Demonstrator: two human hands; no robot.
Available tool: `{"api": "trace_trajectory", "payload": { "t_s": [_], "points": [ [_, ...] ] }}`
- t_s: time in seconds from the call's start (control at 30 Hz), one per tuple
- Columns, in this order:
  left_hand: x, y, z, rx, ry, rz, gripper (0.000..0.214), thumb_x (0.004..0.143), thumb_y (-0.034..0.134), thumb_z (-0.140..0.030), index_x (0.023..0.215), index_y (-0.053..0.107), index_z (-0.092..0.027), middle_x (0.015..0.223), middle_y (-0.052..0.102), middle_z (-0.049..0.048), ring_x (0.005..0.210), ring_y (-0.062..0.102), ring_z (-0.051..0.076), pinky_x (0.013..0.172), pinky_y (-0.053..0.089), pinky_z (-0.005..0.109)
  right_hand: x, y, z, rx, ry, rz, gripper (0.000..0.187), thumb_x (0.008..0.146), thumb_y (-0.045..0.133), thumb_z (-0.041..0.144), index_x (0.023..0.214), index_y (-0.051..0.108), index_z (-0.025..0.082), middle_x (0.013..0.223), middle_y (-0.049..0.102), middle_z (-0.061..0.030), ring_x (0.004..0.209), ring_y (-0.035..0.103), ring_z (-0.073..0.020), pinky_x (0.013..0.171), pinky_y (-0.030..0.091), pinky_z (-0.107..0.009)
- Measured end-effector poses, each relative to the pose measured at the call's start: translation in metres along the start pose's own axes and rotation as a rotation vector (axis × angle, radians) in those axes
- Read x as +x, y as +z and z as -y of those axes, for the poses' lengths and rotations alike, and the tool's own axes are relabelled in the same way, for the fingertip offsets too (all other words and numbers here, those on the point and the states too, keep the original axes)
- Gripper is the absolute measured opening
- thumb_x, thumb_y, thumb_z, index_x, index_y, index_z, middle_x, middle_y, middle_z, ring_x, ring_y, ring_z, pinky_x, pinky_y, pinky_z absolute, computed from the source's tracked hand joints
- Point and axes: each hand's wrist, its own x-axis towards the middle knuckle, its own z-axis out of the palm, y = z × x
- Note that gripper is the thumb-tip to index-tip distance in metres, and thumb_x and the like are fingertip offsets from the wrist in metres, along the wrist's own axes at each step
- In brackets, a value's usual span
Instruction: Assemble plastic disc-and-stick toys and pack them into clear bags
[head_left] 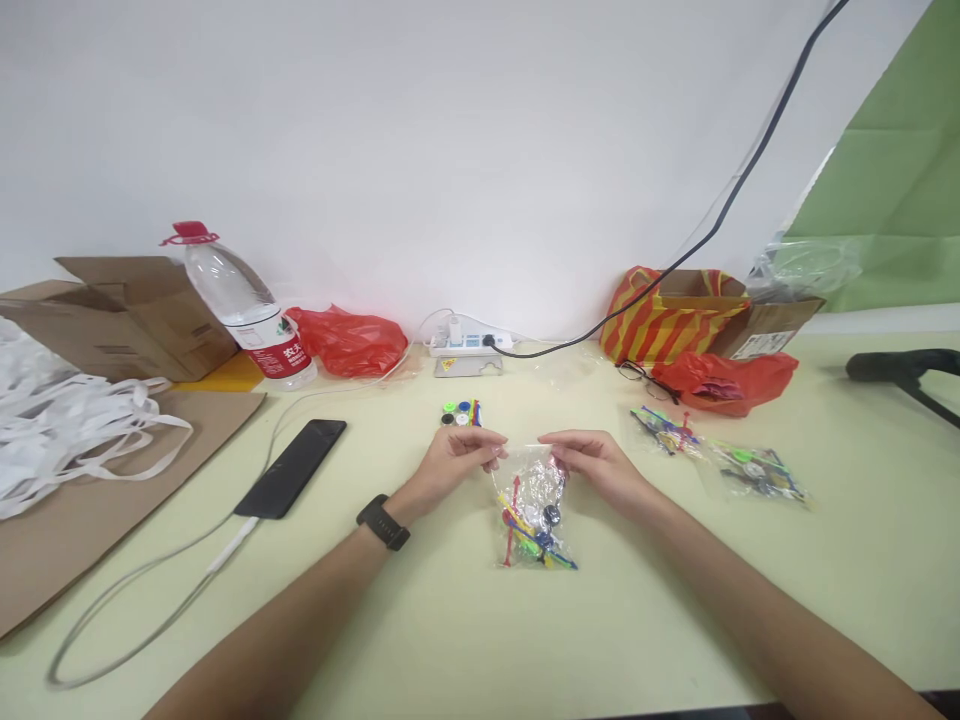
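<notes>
A small clear plastic bag [534, 515] holding colourful sticks and round pieces lies on the pale yellow table [465, 640] in front of me. My left hand [454, 462], with a black watch on its wrist, pinches the bag's top left corner. At the top right corner my right hand [596, 462] pinches the bag too. Both hands are closed on the bag's upper edge. A little heap of loose coloured pieces [461, 412] sits just beyond my left hand.
Two more filled clear bags [754, 472] lie to the right near glasses [645, 378] and a red bag [724, 380]. A black phone [291, 467] on a white cable, a water bottle [247, 310], cardboard boxes [120, 310], a power strip [469, 343] and white straps [67, 420] stand left and behind.
</notes>
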Motion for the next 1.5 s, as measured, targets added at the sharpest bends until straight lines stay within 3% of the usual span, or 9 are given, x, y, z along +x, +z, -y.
{"api": "trace_trajectory", "payload": {
  "t_s": [0.27, 0.47, 0.57, 0.7, 0.83, 0.97, 1.07, 1.27, 1.5],
  "points": [
    [0.001, -0.001, 0.006, 0.066, 0.078, -0.036, 0.015, 0.085, 0.075, -0.024, 0.093, 0.084, -0.016, 0.088, 0.078, 0.0087, 0.078, 0.068, 0.017, 0.078, 0.055, 0.029, 0.004, -0.001, -0.004, 0.140, 0.013, -0.015, 0.016, 0.082, 0.075, 0.033, 0.086, 0.082, 0.021, 0.085, 0.074, -0.0059, 0.081, 0.063, -0.0186, 0.076, 0.050, -0.032],
    [0.000, -0.003, 0.008, -0.077, 0.082, -0.027, 0.021, 0.088, 0.063, -0.021, 0.088, 0.083, -0.012, 0.088, 0.076, 0.0108, 0.081, 0.067, 0.018, 0.080, 0.054, 0.030, 0.002, -0.002, -0.005, -0.015, -0.073, -0.001, 0.019, 0.085, 0.067, 0.029, 0.088, 0.084, 0.021, 0.090, 0.077, -0.0072, 0.084, 0.065, -0.0206, 0.079, 0.050, -0.033],
    [-0.003, 0.003, 0.005, -0.122, 0.073, -0.070, 0.021, 0.092, 0.067, -0.031, 0.087, 0.078, -0.013, 0.084, 0.074, 0.0079, 0.076, 0.066, 0.016, 0.076, 0.054, 0.029, -0.001, -0.002, 0.000, -0.119, -0.140, 0.009, 0.022, 0.087, 0.062, 0.026, 0.087, 0.083, 0.022, 0.091, 0.077, -0.0066, 0.088, 0.066, -0.0215, 0.082, 0.050, -0.034],
    [-0.006, 0.015, 0.002, -0.065, -0.051, -0.082, 0.032, 0.088, 0.077, -0.041, 0.110, 0.073, -0.017, 0.085, 0.075, 0.0049, 0.076, 0.068, 0.016, 0.072, 0.056, 0.028, -0.003, -0.001, 0.004, -0.202, -0.200, 0.024, 0.024, 0.089, 0.059, 0.024, 0.088, 0.083, 0.022, 0.090, 0.077, -0.0058, 0.085, 0.066, -0.0214, 0.083, 0.050, -0.035],
    [-0.007, 0.022, 0.004, -0.023, -0.067, -0.027, 0.032, 0.081, 0.085, -0.040, 0.096, 0.078, -0.013, 0.083, 0.076, 0.0068, 0.071, 0.068, 0.015, 0.069, 0.055, 0.025, -0.004, 0.002, 0.007, -0.204, -0.229, 0.078, 0.023, 0.091, 0.058, 0.024, 0.084, 0.079, 0.021, 0.089, 0.073, -0.0062, 0.086, 0.064, -0.0214, 0.082, 0.049, -0.035],
    [-0.006, 0.022, 0.005, -0.040, -0.060, -0.052, 0.031, 0.078, 0.087, -0.038, 0.093, 0.080, -0.013, 0.082, 0.077, 0.0065, 0.069, 0.067, 0.014, 0.067, 0.056, 0.024, -0.005, 0.008, 0.011, -0.032, -0.210, 0.027, 0.013, 0.093, 0.061, 0.030, 0.093, 0.071, 0.022, 0.095, 0.069, -0.0041, 0.088, 0.061, -0.0203, 0.079, 0.049, -0.032],
    [-0.007, 0.021, 0.004, -0.025, -0.053, -0.019, 0.030, 0.080, 0.086, -0.038, 0.095, 0.081, -0.013, 0.083, 0.078, 0.0072, 0.070, 0.068, 0.014, 0.069, 0.057, 0.024, -0.006, 0.014, 0.012, -0.030, -0.141, -0.008, 0.024, 0.098, 0.060, 0.043, 0.103, 0.070, 0.023, 0.098, 0.069, -0.0043, 0.089, 0.062, -0.0200, 0.078, 0.049, -0.031],
    [-0.008, 0.020, 0.000, 0.015, -0.060, 0.037, 0.028, 0.082, 0.085, -0.037, 0.096, 0.082, -0.013, 0.089, 0.080, 0.0092, 0.076, 0.072, 0.016, 0.072, 0.059, 0.025, -0.004, 0.021, 0.002, -0.155, -0.027, 0.108, 0.040, 0.090, 0.072, 0.056, 0.085, 0.074, 0.016, 0.071, 0.065, -0.0019, 0.064, 0.054, -0.0143, 0.060, 0.042, -0.027],
    [-0.007, 0.018, -0.002, 0.029, -0.096, 0.033, 0.030, 0.079, 0.087, -0.037, 0.093, 0.082, -0.012, 0.083, 0.079, 0.0088, 0.071, 0.071, 0.016, 0.067, 0.058, 0.024, -0.001, 0.019, -0.004, -0.132, -0.040, 0.099, 0.041, 0.089, 0.073, 0.056, 0.086, 0.077, 0.015, 0.075, 0.070, -0.0035, 0.066, 0.056, -0.0141, 0.062, 0.043, -0.027]
  ]
}}
